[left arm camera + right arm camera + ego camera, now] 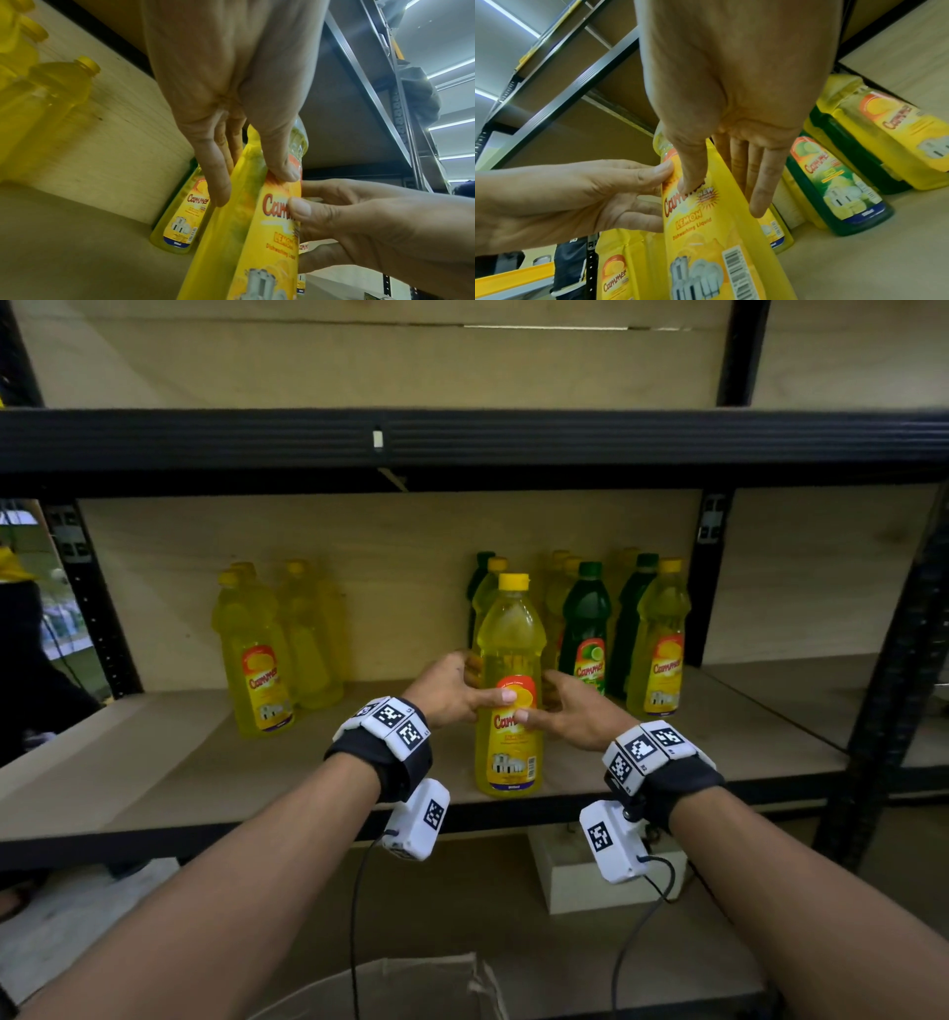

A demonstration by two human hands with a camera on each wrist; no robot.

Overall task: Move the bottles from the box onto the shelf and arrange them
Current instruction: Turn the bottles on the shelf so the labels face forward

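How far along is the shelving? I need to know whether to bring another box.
Well under way. Done: yellow bottles stand at the shelf's left, a yellow and green group at the back right. In hand: both the left hand and right hand hold a front bottle standing near the edge. Left: unclear; the box interior isn't visible.

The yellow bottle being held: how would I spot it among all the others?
Look at the wooden shelf under the black beam. Near its front edge stands a yellow bottle with a yellow cap, well ahead of the rows at the back. Only this one has the left hand and right hand on its sides.
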